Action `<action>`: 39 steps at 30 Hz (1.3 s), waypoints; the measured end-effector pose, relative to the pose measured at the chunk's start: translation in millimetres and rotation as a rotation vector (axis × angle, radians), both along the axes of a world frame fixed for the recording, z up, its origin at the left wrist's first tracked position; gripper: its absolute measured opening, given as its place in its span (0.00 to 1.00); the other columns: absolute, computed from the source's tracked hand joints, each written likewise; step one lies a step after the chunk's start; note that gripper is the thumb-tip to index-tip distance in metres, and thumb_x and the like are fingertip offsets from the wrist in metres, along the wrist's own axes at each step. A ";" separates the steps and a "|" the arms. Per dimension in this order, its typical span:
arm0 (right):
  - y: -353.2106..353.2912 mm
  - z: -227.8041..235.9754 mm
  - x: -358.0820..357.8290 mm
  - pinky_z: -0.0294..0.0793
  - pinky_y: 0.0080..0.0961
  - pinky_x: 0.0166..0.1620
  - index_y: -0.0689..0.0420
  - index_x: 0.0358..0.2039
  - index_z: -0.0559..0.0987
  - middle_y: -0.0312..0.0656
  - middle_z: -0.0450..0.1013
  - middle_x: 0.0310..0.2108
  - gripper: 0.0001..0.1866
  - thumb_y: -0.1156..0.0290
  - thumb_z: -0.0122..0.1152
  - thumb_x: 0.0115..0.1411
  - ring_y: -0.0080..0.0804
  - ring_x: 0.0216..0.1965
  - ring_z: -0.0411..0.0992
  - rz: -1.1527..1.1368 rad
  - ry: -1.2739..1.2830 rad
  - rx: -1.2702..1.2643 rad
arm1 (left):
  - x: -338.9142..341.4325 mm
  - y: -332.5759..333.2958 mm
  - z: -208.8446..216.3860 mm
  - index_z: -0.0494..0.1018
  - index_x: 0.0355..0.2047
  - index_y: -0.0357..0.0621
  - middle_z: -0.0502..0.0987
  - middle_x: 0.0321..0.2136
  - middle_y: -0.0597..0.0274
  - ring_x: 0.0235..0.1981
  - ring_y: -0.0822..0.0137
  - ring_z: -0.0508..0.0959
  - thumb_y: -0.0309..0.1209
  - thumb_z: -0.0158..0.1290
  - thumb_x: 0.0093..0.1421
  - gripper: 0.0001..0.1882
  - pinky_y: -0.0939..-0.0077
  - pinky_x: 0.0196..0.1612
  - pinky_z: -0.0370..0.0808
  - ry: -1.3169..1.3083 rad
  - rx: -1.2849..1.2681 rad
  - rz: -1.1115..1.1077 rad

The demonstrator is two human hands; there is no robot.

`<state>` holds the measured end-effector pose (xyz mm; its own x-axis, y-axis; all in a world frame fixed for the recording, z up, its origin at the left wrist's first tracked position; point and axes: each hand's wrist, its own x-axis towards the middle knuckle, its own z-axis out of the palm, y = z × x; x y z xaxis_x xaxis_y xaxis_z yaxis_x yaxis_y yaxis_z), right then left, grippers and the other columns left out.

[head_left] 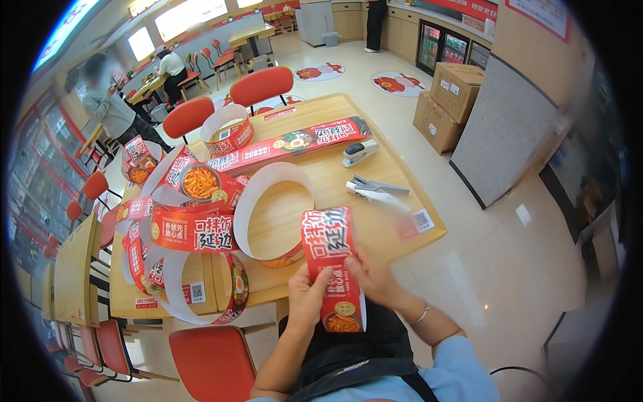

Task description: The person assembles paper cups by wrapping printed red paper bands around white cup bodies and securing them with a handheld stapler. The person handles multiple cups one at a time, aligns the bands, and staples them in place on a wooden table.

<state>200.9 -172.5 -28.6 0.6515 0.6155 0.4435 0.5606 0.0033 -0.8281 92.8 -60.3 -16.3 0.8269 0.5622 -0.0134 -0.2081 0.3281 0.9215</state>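
Both my hands grip a red printed paper band (337, 244) above the table's near edge. My left hand (309, 295) pinches its left edge with the thumb on top. My right hand (375, 278) closes on its right edge, and some of its fingers are hidden behind the paper. Just beyond lies a white stapler (378, 195) with its top arm raised. A second stapler (360, 153), white and dark, rests farther back. To the left, a large paper ring (242, 214) stands beside a heap of similar printed rings (194, 224). A flat stack of uncurled paper strips (295, 141) lies behind them.
The wooden table (341, 110) has a rounded far right corner. Red chairs (261, 86) surround it, one red chair (213, 355) close at my left. Cardboard boxes (447, 107) stand by a grey panel (509, 127) at the right. Other people are farther back.
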 end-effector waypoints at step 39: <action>-75.3 24.5 21.1 0.65 0.50 0.56 0.57 0.52 0.71 0.44 0.75 0.42 0.35 0.73 0.70 0.39 0.43 0.42 0.74 0.129 -0.563 -0.513 | -30.4 32.8 16.2 0.74 0.41 0.33 0.80 0.32 0.63 0.31 0.79 0.77 0.25 0.55 0.61 0.10 0.84 0.35 0.74 0.205 0.403 -0.033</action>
